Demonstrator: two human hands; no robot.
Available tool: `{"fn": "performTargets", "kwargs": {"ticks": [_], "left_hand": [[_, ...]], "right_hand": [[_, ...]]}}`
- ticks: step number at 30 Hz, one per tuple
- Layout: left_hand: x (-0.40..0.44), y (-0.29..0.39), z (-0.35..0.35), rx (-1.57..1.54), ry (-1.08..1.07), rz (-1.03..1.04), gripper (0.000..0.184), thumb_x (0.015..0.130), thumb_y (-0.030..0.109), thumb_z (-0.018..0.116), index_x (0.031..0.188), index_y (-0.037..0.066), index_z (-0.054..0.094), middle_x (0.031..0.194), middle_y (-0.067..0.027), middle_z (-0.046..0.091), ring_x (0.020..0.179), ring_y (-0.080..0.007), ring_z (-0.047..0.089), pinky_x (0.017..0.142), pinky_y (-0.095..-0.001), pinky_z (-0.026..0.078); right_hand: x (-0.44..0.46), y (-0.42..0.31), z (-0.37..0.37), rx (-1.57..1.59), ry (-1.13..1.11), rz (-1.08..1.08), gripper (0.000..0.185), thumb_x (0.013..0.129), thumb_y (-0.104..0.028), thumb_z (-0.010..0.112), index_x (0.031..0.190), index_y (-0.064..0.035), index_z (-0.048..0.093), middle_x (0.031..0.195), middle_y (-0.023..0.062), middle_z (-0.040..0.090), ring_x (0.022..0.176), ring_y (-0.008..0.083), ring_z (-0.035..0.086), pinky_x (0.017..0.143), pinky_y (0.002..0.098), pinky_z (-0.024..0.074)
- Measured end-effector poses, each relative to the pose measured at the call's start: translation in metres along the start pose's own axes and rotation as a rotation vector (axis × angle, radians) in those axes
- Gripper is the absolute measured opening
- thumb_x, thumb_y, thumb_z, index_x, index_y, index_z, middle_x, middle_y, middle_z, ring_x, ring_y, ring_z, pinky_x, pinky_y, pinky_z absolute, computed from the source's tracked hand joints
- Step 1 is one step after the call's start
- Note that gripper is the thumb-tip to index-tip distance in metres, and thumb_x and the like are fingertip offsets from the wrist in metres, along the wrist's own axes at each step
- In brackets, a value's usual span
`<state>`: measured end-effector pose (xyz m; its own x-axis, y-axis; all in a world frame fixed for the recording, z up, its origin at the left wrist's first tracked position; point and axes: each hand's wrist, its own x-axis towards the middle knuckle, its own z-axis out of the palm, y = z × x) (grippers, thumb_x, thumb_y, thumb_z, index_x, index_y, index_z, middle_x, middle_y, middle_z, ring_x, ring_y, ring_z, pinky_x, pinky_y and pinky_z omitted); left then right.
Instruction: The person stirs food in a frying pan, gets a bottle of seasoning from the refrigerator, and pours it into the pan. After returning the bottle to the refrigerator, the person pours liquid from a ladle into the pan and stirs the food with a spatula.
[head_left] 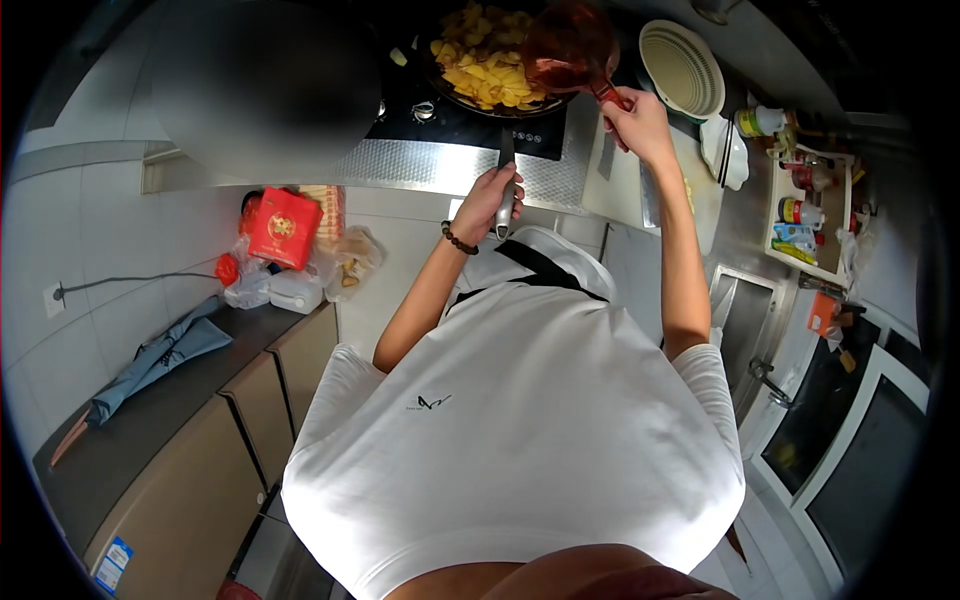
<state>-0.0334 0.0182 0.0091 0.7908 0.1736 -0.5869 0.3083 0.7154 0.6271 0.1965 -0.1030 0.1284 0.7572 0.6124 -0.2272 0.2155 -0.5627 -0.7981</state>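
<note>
On the stove, a dark frying pan [507, 112] holds many yellow slices of food [490, 70]. My left hand [487, 203], with a beaded bracelet on its wrist, is wrapped round the pan's handle [506, 155]. In my right hand [637, 125] is the handle of a reddish transparent ladle or scoop [572, 48], which is held over the right side of the pan. What the scoop contains, if anything, I cannot make out.
Right of the pan are a cream colander [682, 70], a cutting board [625, 190], a white dish [726, 152] with chopsticks, and a condiment rack [810, 212]. A red box [285, 228], bags and a folded umbrella [160, 358] lie on the left counter [190, 400].
</note>
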Motion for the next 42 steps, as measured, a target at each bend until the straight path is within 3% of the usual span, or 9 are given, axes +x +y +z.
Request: {"fn": "performTargets", "kwargs": {"ticks": [6, 14, 42], "left_hand": [[-0.002, 0.002, 0.001, -0.003, -0.019, 0.006, 0.032, 0.103, 0.036, 0.049, 0.098, 0.005, 0.055, 0.075, -0.0036, 0.058, 0.061, -0.0129, 0.057, 0.055, -0.0269, 0.049], [-0.003, 0.001, 0.000, -0.024, -0.045, 0.011, 0.031, 0.103, 0.035, 0.048, 0.097, 0.006, 0.056, 0.076, -0.0029, 0.058, 0.062, -0.0125, 0.057, 0.056, -0.0272, 0.049], [-0.003, 0.001, -0.003, -0.047, -0.067, -0.012, 0.028, 0.103, 0.033, 0.048, 0.098, 0.006, 0.055, 0.076, -0.0029, 0.059, 0.062, -0.0129, 0.057, 0.059, -0.0277, 0.050]], "right_hand": [[0.003, -0.001, -0.003, -0.026, -0.012, -0.001, 0.017, 0.081, -0.014, 0.061, 0.083, 0.0010, 0.069, 0.058, 0.0045, 0.063, 0.043, 0.0127, 0.057, 0.045, 0.0283, 0.0449], [0.007, 0.002, -0.001, -0.146, 0.033, -0.057, 0.021, 0.079, -0.019, 0.063, 0.083, 0.0007, 0.070, 0.059, 0.0072, 0.065, 0.050, 0.0166, 0.063, 0.056, 0.0307, 0.0502], [0.006, -0.030, -0.004, -0.259, 0.074, -0.128, 0.019, 0.079, -0.016, 0.062, 0.084, 0.0019, 0.069, 0.058, 0.0079, 0.063, 0.049, 0.0159, 0.060, 0.054, 0.0305, 0.0478]]}}
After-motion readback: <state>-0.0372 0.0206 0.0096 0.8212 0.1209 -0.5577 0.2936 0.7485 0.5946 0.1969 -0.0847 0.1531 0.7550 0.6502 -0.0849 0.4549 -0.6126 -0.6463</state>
